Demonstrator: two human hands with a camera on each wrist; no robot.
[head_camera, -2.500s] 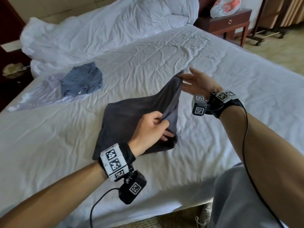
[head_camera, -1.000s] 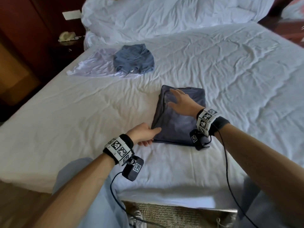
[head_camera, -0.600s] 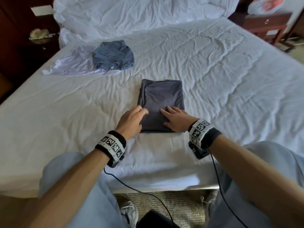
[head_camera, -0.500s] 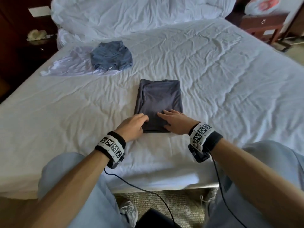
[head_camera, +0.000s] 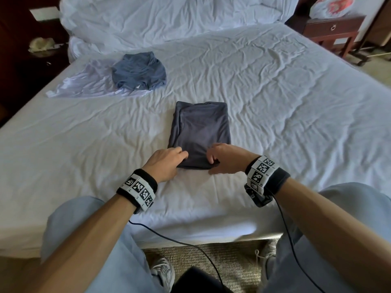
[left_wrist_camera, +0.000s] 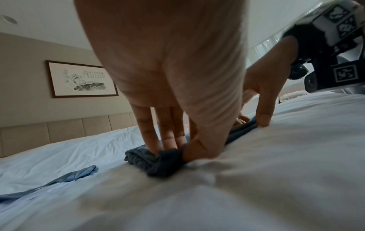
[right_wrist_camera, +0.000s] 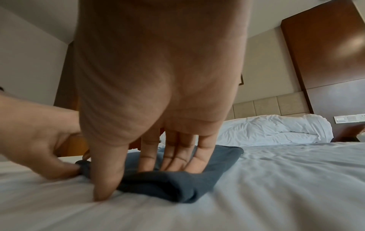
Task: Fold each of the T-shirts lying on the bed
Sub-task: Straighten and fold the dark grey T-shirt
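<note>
A dark grey T-shirt folded into a neat rectangle [head_camera: 200, 130] lies flat near the middle of the wide bed covered in a crumpled white sheet [head_camera: 285, 106]. The person's left hand [head_camera: 166, 163] is at the shirt's near-left corner, about seven o'clock on the rectangle; the left wrist view shows its fingers [left_wrist_camera: 158, 132] on top of the cloth and the thumb pressed in from below, pinching the layered edge. The right hand [head_camera: 227, 158] is at the near-right corner, about five o'clock, and it too grips the hem: in the right wrist view four fingers [right_wrist_camera: 177, 153] lie on top of the fabric while the thumb digs down at the edge against the sheet. Both hands touch the same near edge, with a short strip of dark cloth showing between them.

At about eleven o'clock from the folded shirt, well apart from it, a crumpled slate-blue T-shirt [head_camera: 138, 70] sits on top of a spread pale lavender T-shirt [head_camera: 84, 85]. A bunched white duvet [head_camera: 169, 20] lies across the head of the bed at twelve o'clock. A dark red wooden nightstand [head_camera: 332, 30] stands at two o'clock beside the bed, with a plastic bag on it.
</note>
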